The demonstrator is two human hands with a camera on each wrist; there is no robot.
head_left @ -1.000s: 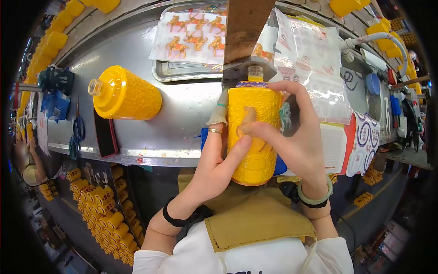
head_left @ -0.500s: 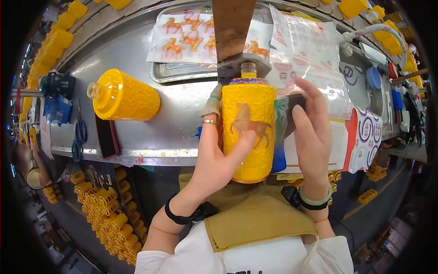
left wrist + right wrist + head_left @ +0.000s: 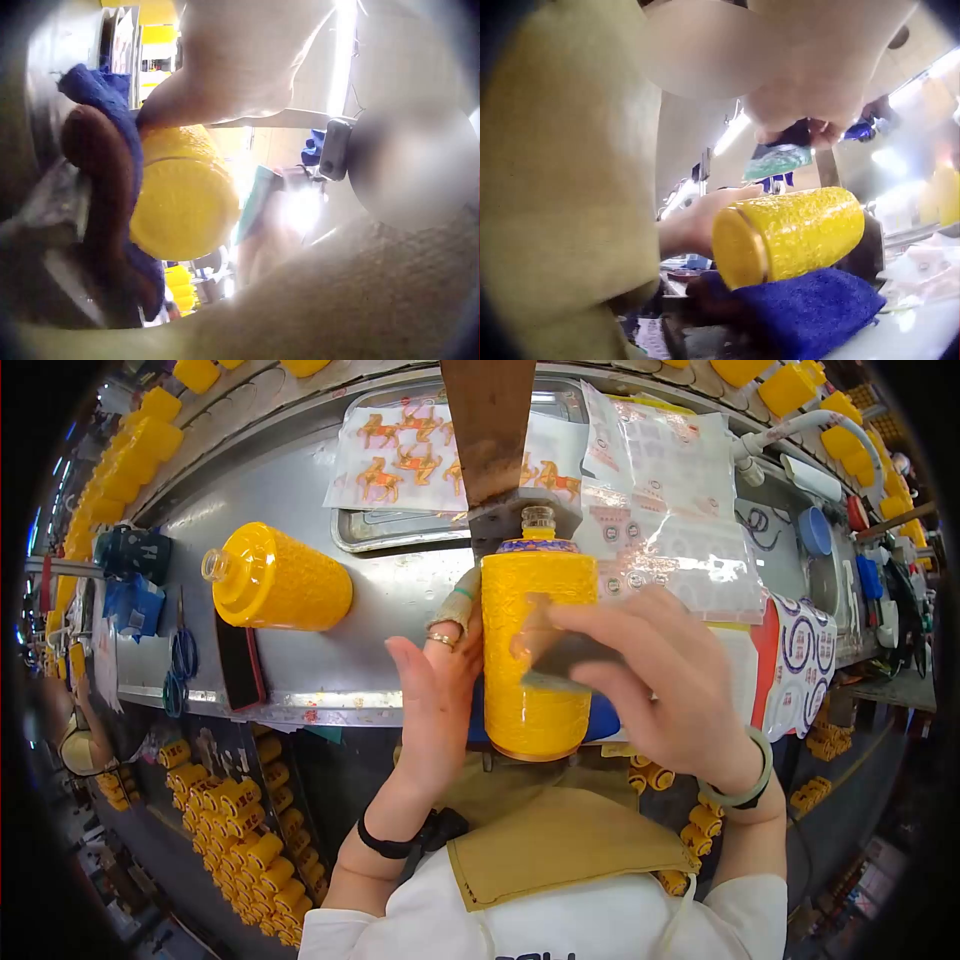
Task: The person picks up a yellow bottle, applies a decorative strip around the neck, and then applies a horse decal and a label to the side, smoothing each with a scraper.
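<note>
A yellow embossed bottle (image 3: 537,710) with a clear neck and blue-patterned collar lies on a blue cloth (image 3: 817,307), its neck by a metal bracket. My left hand (image 3: 437,700) rests against its left side, fingers extended and thumb lifted away. In my right hand (image 3: 665,675) a dark scraper with a greenish translucent edge (image 3: 778,161) is pinched over the front of the bottle. A brown horse figure (image 3: 535,622) on the bottle is mostly covered by that hand and tool. The left wrist view shows the bottle's base (image 3: 184,210).
Another yellow bottle (image 3: 282,578) lies at the left, near a dark phone (image 3: 240,662) and scissors (image 3: 183,652). Horse decal sheets (image 3: 400,460) lie on a metal tray (image 3: 400,532) behind. Plastic-covered sheets (image 3: 670,500) are at the right. A wooden post (image 3: 487,430) stands behind the bracket.
My right hand brought the dark scraper from the bottle's right side over its front. My left thumb lifted off the bottle. Earlier, the right fingers touched the horse figure directly.
</note>
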